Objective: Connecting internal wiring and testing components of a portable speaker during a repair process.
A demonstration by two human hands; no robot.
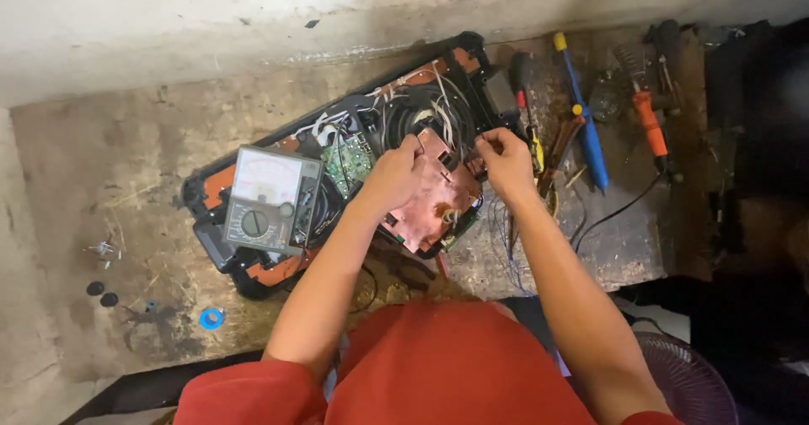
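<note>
We're mid-teardown: left hand (394, 175) & right hand (503, 160) both pinch the copper-coloured board (428, 197), centre of the opened appliance (337, 155). Next probably needs a careful lift, wires (438, 109) attached.

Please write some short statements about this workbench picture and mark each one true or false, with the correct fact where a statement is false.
1. Both hands, left hand and right hand, touch the copper-coloured board. True.
2. The meter lies on the floor. False: it rests on the opened black device.
3. A blue-handled tool lies right of the hands. True.
4. The blue ring hangs on the wall. False: it lies on the worktop.
</note>
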